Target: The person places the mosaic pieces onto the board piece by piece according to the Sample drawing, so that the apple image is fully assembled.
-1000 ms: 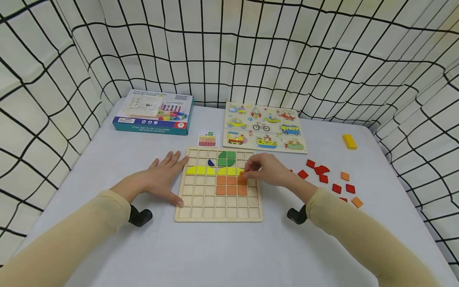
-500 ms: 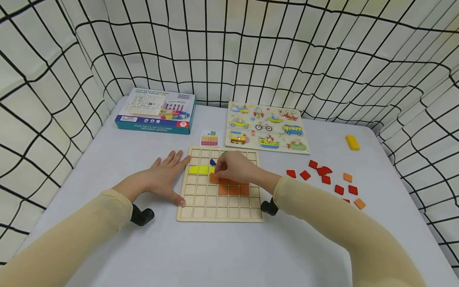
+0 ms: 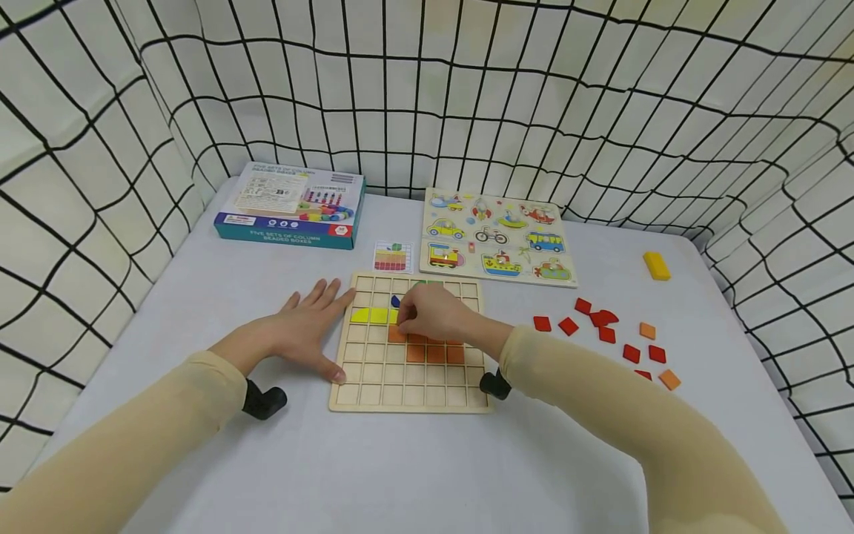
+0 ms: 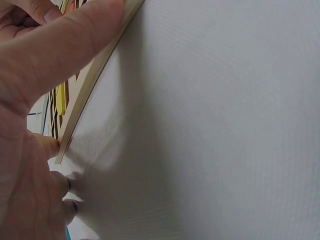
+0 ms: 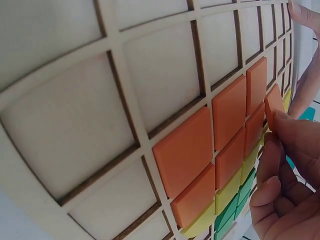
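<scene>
A wooden grid board (image 3: pixel 373 374) lies on the white table. My left hand (image 3: pixel 300 330) is spread at its left side, the thumb and a fingertip against the edge. Over the board, my right hand (image 3: pixel 437 315) pinches an orange square tile (image 5: pixel 272 102) between thumb and fingers. That tile stands slightly tilted at a cell left of the placed orange tiles (image 3: pixel 436 354). Yellow pieces (image 3: pixel 373 316) fill part of the row above. A small dark blue piece (image 3: pixel 396 301) shows beside the right fingers. Green pieces (image 5: pixel 227 212) appear in the right wrist view, mostly hidden by the hand from above.
Several loose red pieces (image 3: pixel 606 335) and two orange tiles (image 3: pixel 669 379) lie at the right. Behind the board are a pattern card (image 3: pixel 393 256), a vehicle puzzle (image 3: pixel 494 237) and a box (image 3: pixel 287 208). A yellow block (image 3: pixel 657 265) sits far right; black netting surrounds the back.
My right hand has moved left across the board with an orange tile, from the right end of the orange group to its left, and is nearly still now. The left hand stays at the edge.
</scene>
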The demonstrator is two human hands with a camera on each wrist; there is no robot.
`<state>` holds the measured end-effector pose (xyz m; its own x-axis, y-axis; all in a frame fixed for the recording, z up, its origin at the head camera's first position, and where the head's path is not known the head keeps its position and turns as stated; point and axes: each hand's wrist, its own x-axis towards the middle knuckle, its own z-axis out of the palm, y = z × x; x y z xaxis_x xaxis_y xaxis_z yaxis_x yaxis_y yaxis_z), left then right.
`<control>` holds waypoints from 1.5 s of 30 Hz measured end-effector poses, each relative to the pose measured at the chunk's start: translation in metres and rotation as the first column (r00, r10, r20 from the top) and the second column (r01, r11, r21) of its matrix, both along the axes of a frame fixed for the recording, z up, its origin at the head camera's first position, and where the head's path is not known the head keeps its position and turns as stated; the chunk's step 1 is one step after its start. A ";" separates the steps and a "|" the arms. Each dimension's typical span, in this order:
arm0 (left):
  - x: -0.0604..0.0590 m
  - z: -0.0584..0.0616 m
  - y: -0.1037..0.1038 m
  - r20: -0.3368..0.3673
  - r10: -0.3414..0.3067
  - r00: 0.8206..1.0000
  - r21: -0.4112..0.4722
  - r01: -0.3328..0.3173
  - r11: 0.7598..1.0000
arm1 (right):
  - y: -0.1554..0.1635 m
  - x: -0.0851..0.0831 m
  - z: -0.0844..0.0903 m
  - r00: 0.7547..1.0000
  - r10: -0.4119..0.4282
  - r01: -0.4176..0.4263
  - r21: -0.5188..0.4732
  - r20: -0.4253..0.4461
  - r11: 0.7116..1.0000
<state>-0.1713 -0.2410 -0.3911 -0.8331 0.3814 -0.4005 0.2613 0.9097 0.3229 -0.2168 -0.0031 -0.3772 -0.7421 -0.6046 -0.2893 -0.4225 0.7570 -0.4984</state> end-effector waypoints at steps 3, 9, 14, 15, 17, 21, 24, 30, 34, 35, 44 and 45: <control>0.000 0.001 0.000 0.001 -0.002 1.000 -0.001 0.002 1.000 | -0.002 0.000 -0.001 0.999 0.025 -0.023 0.036 -0.034 0.999; 0.000 0.001 -0.001 -0.001 -0.006 1.000 -0.005 0.006 1.000 | -0.006 0.004 0.000 0.995 0.053 -0.048 0.061 -0.088 0.997; 0.001 0.001 -0.001 -0.004 -0.006 1.000 -0.001 0.006 1.000 | -0.001 0.005 0.001 0.996 0.038 -0.036 0.018 -0.086 0.999; 0.000 0.000 -0.001 -0.003 -0.005 1.000 0.000 0.005 1.000 | 0.002 0.004 0.001 0.996 0.030 -0.030 0.003 -0.086 1.000; 0.001 -0.001 0.000 -0.001 -0.005 1.000 0.003 0.005 1.000 | 0.013 0.002 0.002 0.997 0.002 -0.004 -0.026 -0.082 1.000; 0.000 -0.002 0.001 0.005 0.000 1.000 0.001 0.000 1.000 | 0.052 -0.005 0.008 0.993 -0.083 0.077 -0.074 -0.081 0.994; 0.000 -0.002 0.001 0.004 0.002 1.000 -0.001 -0.002 1.000 | 0.094 -0.009 0.011 0.986 -0.158 0.153 -0.083 -0.061 0.985; 0.000 -0.001 0.000 0.005 0.001 1.000 -0.002 -0.001 1.000 | 0.192 -0.007 0.012 0.968 -0.249 0.249 -0.035 0.015 0.968; -0.001 -0.002 0.002 0.005 -0.004 1.000 -0.009 0.005 1.000 | 0.251 0.011 0.011 0.959 -0.281 0.281 0.009 0.027 0.960; -0.001 -0.002 0.002 0.002 -0.006 1.000 -0.012 0.006 1.000 | 0.263 0.016 0.011 0.960 -0.278 0.278 0.015 0.030 0.961; 0.000 0.002 0.004 0.002 -0.007 1.000 -0.009 0.007 1.000 | 0.304 0.044 -0.010 0.951 -0.306 0.299 0.109 0.047 0.948; 0.000 0.002 0.004 0.003 -0.007 1.000 -0.009 0.007 1.000 | 0.304 0.045 -0.012 0.949 -0.314 0.307 0.112 0.045 0.945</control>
<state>-0.1718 -0.2365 -0.3891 -0.8295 0.3834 -0.4061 0.2666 0.9108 0.3152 -0.1720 0.3011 -0.3890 -0.8670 -0.3119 -0.3887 -0.1295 0.8941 -0.4287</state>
